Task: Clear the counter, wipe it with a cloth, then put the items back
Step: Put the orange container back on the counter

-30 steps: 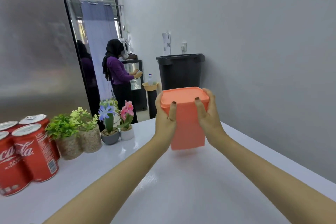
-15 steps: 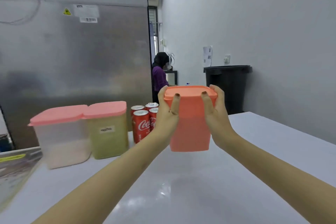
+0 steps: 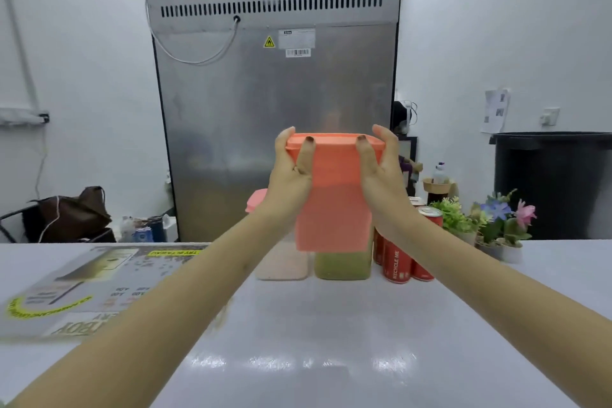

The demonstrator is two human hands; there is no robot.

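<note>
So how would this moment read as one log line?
left hand + right hand: gripping tall orange plastic lidded container | position: held above white counter

We log bright, even light; white glare patches on the counter (image 3: 298,363) at 6 o'clock; a blurred magazine (image 3: 82,288) at 8 o'clock; wide-angle bending at the edges.

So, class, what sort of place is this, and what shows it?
Probably a staff pantry or back kitchen: a steel refrigerator behind a white counter holding storage tubs and cola cans, plus a black bin.
</note>
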